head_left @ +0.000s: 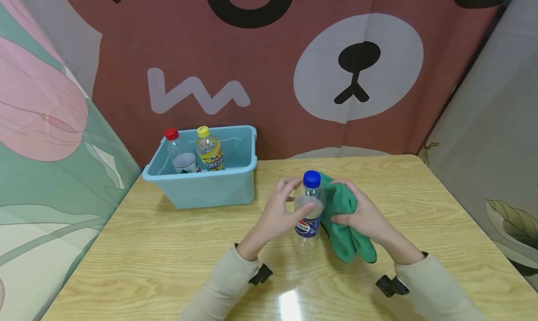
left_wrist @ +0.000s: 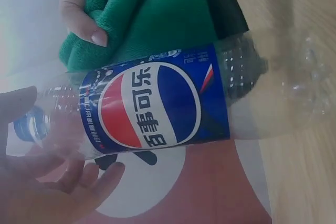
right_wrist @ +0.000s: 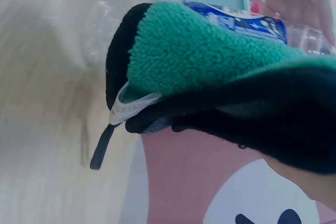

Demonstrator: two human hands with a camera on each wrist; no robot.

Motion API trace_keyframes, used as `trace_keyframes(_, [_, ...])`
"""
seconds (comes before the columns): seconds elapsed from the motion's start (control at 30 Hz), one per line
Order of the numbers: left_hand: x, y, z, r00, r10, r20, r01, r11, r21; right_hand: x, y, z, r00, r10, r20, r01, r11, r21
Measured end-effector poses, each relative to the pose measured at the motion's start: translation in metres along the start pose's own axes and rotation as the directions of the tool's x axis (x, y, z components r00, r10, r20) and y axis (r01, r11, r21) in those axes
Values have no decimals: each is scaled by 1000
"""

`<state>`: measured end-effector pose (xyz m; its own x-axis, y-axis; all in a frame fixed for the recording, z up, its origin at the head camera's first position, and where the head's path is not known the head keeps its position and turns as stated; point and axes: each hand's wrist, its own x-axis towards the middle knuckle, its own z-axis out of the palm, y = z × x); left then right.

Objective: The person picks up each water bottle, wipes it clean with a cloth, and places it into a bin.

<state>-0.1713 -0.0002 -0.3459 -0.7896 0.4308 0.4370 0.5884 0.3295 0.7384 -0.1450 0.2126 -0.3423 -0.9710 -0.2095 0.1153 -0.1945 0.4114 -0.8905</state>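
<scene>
A clear plastic Pepsi bottle (head_left: pixel 308 226) with a blue cap stands upright in the head view, close over the table. My left hand (head_left: pixel 277 213) grips its upper part, thumb on the near side and fingers behind. The left wrist view shows the blue label (left_wrist: pixel 152 106) with its red, white and blue disc facing the camera. Against the bottle's right side lies a folded green fleecy cloth (head_left: pixel 342 239), which my right hand (head_left: pixel 370 218) holds between thumb and fingers. Black edging and a white tag (right_wrist: pixel 128 109) show on the cloth in the right wrist view.
A light blue plastic bin (head_left: pixel 214 189) sits at the table's back left. Inside it stand a red-capped bottle (head_left: pixel 185 161) and a yellow-capped bottle (head_left: pixel 210 152). A printed brown curtain (head_left: pixel 269 54) hangs behind the wooden table (head_left: pixel 147 265).
</scene>
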Motion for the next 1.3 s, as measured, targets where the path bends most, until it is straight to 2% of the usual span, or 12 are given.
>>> trace_keyframes(0.2, [1, -1, -3, 1000, 25, 15, -25, 999, -30, 1, -9, -7, 1000, -10, 4, 10, 1000, -28])
trace_keyframes(0.53, [2, -1, -9, 998, 14, 62, -11, 998, -62, 4, -24, -9, 999, -49, 17, 50, 998, -39])
trace_keyframes(0.8, [2, -3, -9, 998, 22, 54, -19, 998, -67, 8, -30, -5, 997, -55, 54, 59, 995, -86])
trace_keyframes(0.93, [1, -4, -9, 999, 12, 36, -8, 991, -130, 10, -33, -2, 996, -59, 69, 68, 989, -131])
trace_keyframes(1.0, [0, 4, -11, 999, 7, 32, -1, 984, -179, 11, -34, -1, 995, -64, 75, 74, 986, -149])
trace_keyframes(1.1, [-2, 3, -11, 999, 7, 36, 1, 976, -216, 12, -35, 1, 994, -66, 82, 79, 984, -162])
trace_keyframes(1.3, [-4, -7, -5, 998, 12, 56, -1, 982, -189, 14, -34, 1, 993, -66, 100, 84, 979, -187])
